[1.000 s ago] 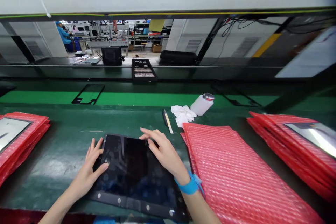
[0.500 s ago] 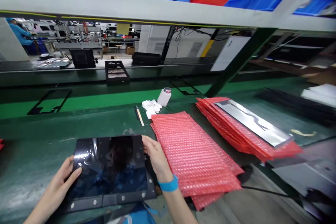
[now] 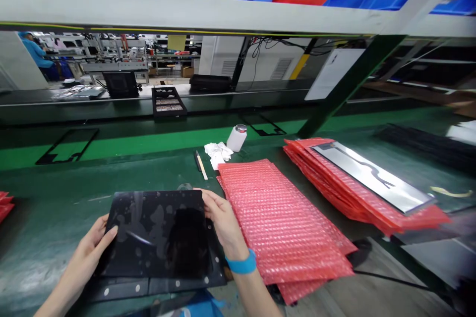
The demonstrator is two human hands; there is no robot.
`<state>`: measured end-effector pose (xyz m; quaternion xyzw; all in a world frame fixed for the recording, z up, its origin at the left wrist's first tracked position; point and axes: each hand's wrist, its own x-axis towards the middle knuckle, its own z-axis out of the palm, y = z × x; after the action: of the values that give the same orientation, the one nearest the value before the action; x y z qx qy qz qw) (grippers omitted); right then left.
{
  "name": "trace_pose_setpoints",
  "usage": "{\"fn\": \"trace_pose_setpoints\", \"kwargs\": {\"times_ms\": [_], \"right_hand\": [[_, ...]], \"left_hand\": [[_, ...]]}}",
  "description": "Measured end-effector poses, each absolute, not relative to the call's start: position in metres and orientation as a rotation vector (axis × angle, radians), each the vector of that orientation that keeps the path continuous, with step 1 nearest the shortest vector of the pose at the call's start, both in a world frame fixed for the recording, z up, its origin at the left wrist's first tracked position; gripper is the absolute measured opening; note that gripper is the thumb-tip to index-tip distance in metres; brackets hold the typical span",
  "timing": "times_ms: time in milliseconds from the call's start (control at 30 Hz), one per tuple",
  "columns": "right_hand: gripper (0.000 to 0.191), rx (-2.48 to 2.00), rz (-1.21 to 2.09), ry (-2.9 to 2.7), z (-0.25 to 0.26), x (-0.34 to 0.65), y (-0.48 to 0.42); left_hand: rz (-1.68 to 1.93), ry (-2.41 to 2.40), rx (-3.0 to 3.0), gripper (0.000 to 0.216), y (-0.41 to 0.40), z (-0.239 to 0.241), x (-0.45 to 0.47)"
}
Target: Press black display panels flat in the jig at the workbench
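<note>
Both my hands hold a black glossy screen panel (image 3: 159, 233) just above the green work mat, over a black frame with round studs (image 3: 148, 285). My left hand (image 3: 89, 250) grips the panel's left edge, thumb on top. My right hand (image 3: 223, 223), with a blue wristband, clasps its right edge near the upper corner. The panel's surface shows smudges and reflections.
A stack of red bubble-wrap bags (image 3: 278, 223) lies right of the panel. Further right, another red stack carries a silver panel (image 3: 372, 176). Behind are a white bottle (image 3: 237, 137), crumpled wipes (image 3: 217, 152), a stick tool (image 3: 202, 165), a black frame (image 3: 67, 146) on the green belt, and blue bins overhead.
My hands shifted from lying on the panel to gripping its left and right edges and lifted it slightly. The view swung to the right, revealing the right-hand stack.
</note>
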<state>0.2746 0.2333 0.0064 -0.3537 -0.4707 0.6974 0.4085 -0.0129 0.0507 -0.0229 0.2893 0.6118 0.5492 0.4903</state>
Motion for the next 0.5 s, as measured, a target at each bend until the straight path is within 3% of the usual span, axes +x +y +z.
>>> {"fn": "trace_pose_setpoints", "kwargs": {"times_ms": [367,500], "right_hand": [[0.049,-0.923,1.762,-1.161,0.022,0.274,0.228],[0.049,-0.944,1.749,-1.167,0.024,0.264,0.236]], "left_hand": [[1.388,1.573,0.627,0.077,0.059,0.0,0.001],[1.528,1.55,0.632,0.074,0.064,0.016,0.003]]}}
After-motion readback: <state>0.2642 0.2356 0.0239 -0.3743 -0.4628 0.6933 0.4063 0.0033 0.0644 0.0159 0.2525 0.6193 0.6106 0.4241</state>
